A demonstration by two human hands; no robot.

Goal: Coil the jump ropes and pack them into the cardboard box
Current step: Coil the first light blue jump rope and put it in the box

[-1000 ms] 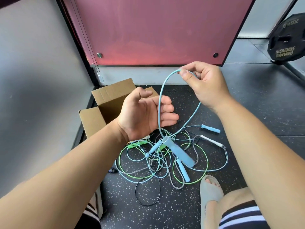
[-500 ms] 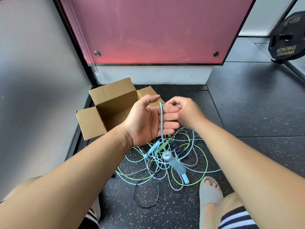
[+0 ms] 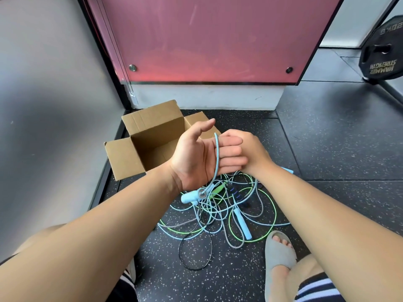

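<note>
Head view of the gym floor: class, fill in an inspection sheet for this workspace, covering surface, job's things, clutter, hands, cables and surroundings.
Surface: black speckled rubber floor, with ropes lying on it.
Job's things: open brown cardboard box, no rope seen in its visible part; light blue jump rope running across the palm of the left hand, its handle hanging below the wrist; tangled pile of green, blue, grey and black ropes on the floor beside the box.
Clutter: grey slide sandal on a foot beside the pile.
Hands: left hand open, fingers straight; right hand behind the left fingers, grip hidden.
Cables: nothing seen besides the ropes.
Surroundings: pink wall panel; black weight plate.
</note>
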